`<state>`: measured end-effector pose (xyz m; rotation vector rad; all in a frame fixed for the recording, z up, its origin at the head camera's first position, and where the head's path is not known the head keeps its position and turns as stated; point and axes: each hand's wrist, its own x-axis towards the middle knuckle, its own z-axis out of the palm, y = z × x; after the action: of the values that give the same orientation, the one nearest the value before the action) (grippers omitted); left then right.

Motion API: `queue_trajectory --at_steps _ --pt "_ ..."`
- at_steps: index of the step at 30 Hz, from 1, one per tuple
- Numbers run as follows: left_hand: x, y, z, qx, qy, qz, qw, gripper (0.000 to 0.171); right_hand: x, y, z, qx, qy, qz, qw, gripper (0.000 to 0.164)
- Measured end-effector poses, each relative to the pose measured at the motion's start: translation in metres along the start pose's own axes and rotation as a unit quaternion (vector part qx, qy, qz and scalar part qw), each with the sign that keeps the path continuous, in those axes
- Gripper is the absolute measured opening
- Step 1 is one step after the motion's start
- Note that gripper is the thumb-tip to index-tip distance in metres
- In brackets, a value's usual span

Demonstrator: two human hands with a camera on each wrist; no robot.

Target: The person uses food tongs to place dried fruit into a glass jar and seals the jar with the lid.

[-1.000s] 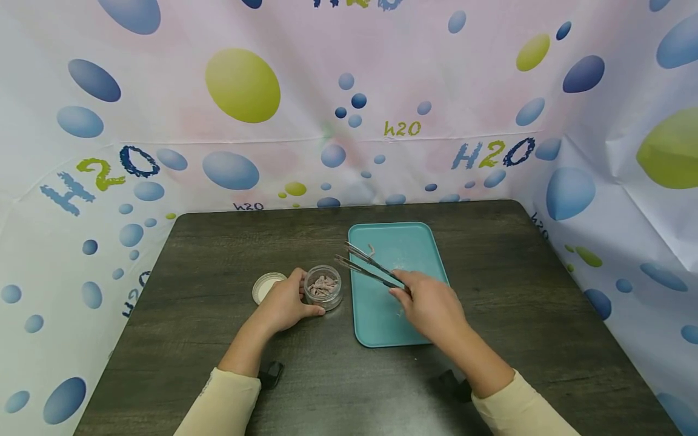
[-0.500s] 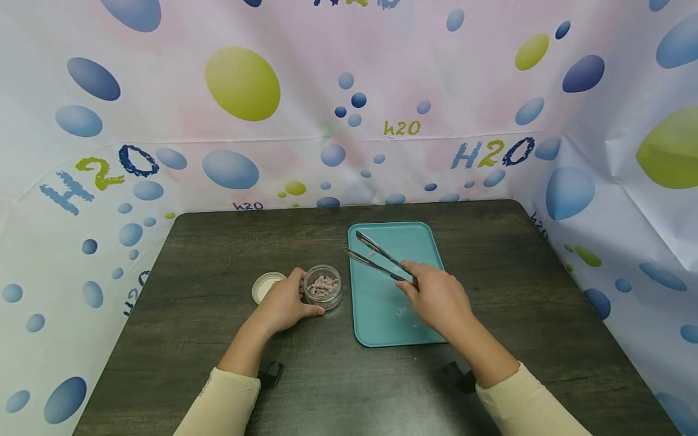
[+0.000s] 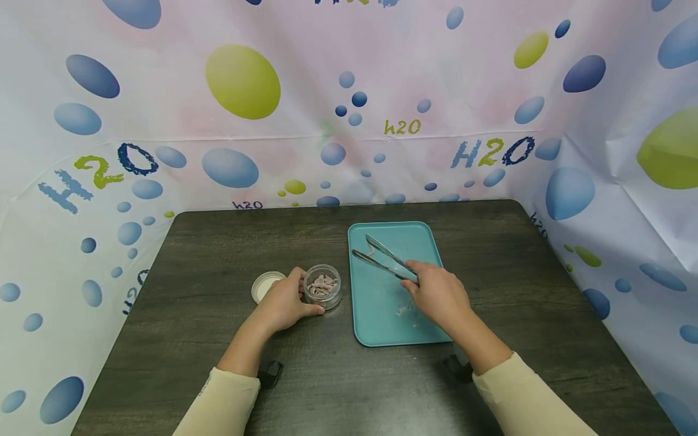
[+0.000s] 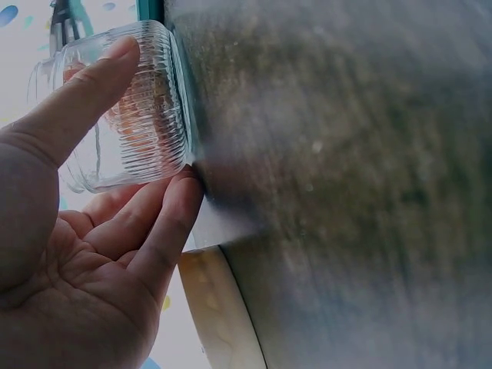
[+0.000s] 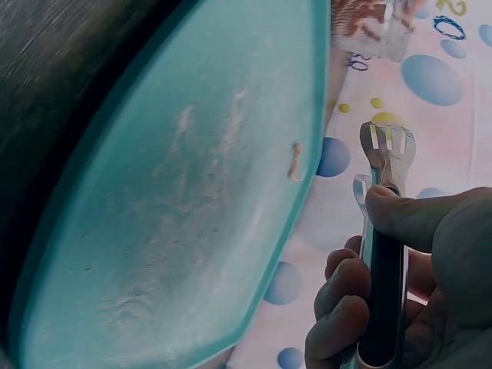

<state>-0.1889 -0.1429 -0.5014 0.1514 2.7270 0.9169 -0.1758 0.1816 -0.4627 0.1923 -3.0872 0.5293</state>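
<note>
My left hand (image 3: 282,307) holds a ribbed clear glass jar (image 4: 154,115) upright on the table, thumb on one side and fingers on the other. Pale brownish strips (image 3: 323,285) lie inside the open jar. To the right, my right hand (image 3: 438,295) grips metal tongs (image 3: 389,254) by their dark handles. Their slotted ends (image 5: 390,146) stand apart with nothing between them, above the upper part of a teal tray (image 3: 376,321). One small curled strip (image 5: 295,161) lies on the tray near its edge, under the tongs in the head view.
A round cream-coloured lid (image 3: 265,284) lies left of the jar, partly behind my left hand. Pale crumbs and smears (image 3: 405,310) mark the tray. The dark wooden table (image 3: 338,387) backs onto a printed sheet (image 3: 305,115) with blue and green spots.
My right hand has moved the tongs rightward, from the tray's left edge to farther over the tray. My left hand and the jar have stayed in place.
</note>
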Motion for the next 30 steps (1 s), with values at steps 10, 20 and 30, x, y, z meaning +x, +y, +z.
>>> queue_trajectory --at_steps 10,20,30 --pt "0.000 0.001 -0.001 0.002 -0.003 0.000 1.0000 0.079 0.006 0.008 0.011 -0.027 -0.042 0.028 0.998 0.049" --pt "0.000 0.000 -0.001 0.001 -0.004 -0.001 1.0000 0.077 0.007 0.014 0.016 -0.032 -0.042 0.027 0.998 0.045" --pt "0.000 0.000 -0.001 0.002 -0.003 -0.001 1.0000 0.077 0.008 0.012 0.017 -0.038 -0.041 0.015 0.998 0.040"
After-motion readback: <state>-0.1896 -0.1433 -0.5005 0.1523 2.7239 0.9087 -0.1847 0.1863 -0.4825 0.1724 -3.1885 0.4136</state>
